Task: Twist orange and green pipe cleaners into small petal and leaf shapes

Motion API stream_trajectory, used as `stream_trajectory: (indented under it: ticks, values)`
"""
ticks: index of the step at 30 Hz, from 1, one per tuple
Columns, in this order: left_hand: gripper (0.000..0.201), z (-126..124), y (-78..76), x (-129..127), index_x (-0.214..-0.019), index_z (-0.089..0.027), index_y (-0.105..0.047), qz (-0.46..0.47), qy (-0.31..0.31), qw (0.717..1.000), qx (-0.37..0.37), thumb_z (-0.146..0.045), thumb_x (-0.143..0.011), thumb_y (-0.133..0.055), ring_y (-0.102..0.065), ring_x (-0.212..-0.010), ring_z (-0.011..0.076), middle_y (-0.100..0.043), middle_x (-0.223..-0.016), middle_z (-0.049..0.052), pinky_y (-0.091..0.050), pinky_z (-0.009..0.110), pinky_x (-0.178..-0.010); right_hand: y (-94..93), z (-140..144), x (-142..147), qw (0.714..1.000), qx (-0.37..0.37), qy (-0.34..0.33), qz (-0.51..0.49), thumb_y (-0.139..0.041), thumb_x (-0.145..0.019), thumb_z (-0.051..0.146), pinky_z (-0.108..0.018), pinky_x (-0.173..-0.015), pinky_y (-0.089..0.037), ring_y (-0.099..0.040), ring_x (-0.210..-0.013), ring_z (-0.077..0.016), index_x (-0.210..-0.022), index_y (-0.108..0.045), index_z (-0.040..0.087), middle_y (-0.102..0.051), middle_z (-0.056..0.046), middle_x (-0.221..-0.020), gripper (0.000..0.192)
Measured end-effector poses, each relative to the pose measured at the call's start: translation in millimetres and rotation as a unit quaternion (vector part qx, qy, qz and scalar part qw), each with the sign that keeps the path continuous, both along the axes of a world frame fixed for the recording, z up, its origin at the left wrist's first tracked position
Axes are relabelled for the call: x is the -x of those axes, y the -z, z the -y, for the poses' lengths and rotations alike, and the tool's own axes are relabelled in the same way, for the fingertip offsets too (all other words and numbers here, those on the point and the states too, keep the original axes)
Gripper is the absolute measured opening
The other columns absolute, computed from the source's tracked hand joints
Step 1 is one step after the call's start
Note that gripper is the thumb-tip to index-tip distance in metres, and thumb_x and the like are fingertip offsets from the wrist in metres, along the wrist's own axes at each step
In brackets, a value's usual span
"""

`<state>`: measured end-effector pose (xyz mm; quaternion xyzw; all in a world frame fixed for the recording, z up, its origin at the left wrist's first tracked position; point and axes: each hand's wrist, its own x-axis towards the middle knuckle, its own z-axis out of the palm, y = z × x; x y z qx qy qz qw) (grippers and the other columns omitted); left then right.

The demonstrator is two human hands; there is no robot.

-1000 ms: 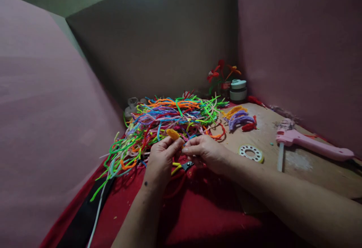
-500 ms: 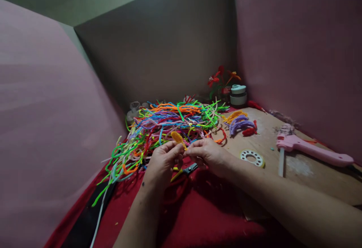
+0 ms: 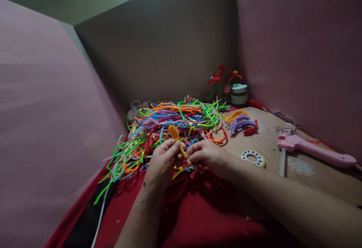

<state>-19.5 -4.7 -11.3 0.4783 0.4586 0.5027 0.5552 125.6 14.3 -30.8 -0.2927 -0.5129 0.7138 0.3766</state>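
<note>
My left hand (image 3: 165, 157) pinches a yellow-orange pipe-cleaner petal (image 3: 174, 132) between thumb and forefinger. The petal's fuzzy loop stands up above the fingers, and its short twisted tail slants down to the right. At the lower end of that tail, my right hand (image 3: 207, 155) has its thumb and fingers closed together. Below both hands, partly covered, lie scissors with yellow handles (image 3: 177, 173) on the red cloth (image 3: 203, 206). Just beyond the hands spreads a big tangled heap of coloured pipe cleaners (image 3: 166, 117).
On the brown board (image 3: 263, 142) to the right are yellow, purple and red pipe-cleaner pieces (image 3: 241, 123), a white ring with holes (image 3: 252, 158) and a pink glue gun (image 3: 313, 148). Behind stand pipe-cleaner flowers (image 3: 219, 77) and a pale green-lidded container (image 3: 239, 94).
The petal has tipped more upright and its tail shows more between the hands. My right fingers have shifted slightly down along the tail, and the scissors are more covered.
</note>
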Motion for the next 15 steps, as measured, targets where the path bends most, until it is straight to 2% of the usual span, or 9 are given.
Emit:
stream_trajectory:
  ticks: [3, 6, 10, 15]
  values:
    - [0.023, 2.4, -2.8, 0.0, -0.076, -0.013, -0.056, 0.015, 0.030, 0.999, 0.020, -0.034, -0.074, -0.065, -0.032, -0.036, 0.0011, -0.049, -0.051, -0.004, -0.021, 0.014, -0.036, -2.5, -1.2, -1.1, 0.996, 0.003, 0.091, -0.019, -0.059, -0.058, 0.013, -0.019, -0.039, -0.028, -0.039, -0.039, -0.0045, -0.068, -0.061, 0.012, -0.055, 0.002, -0.052, 0.010]
    - [0.021, 4.9, -2.3, -3.2, -0.075, -0.014, -0.054, 0.016, 0.071, 0.996, 0.049, -0.031, -0.073, -0.066, -0.034, -0.036, 0.0007, -0.054, -0.059, -0.002, -0.021, 0.014, -0.035, -4.7, -3.0, -2.8, 0.991, -0.020, 0.115, -0.063, -0.067, -0.063, 0.025, -0.020, -0.043, -0.032, -0.044, -0.044, -0.0051, -0.084, -0.063, 0.013, -0.059, 0.001, -0.061, 0.025]
    - [0.022, 7.4, 0.9, -7.7, -0.074, -0.015, -0.054, -0.026, 0.105, 0.991, 0.075, -0.033, -0.072, -0.067, -0.032, -0.035, 0.0015, -0.045, -0.050, -0.006, -0.018, 0.015, -0.035, -6.1, -3.4, -3.4, 0.989, -0.038, 0.113, -0.087, -0.072, -0.061, 0.034, -0.021, -0.044, -0.029, -0.043, -0.046, -0.0052, -0.073, -0.062, 0.012, -0.056, 0.002, -0.059, 0.026]
    - [0.025, 7.2, 4.6, -8.7, -0.069, -0.015, -0.052, -0.056, 0.094, 0.991, 0.070, -0.035, -0.071, -0.067, -0.030, -0.034, 0.0015, -0.044, -0.049, -0.006, -0.017, 0.015, -0.034, -7.1, -2.8, -1.8, 0.980, -0.034, 0.170, -0.098, -0.072, -0.059, 0.031, -0.022, -0.045, -0.027, -0.035, -0.045, -0.0043, -0.064, -0.058, 0.012, -0.049, 0.006, -0.052, 0.024]
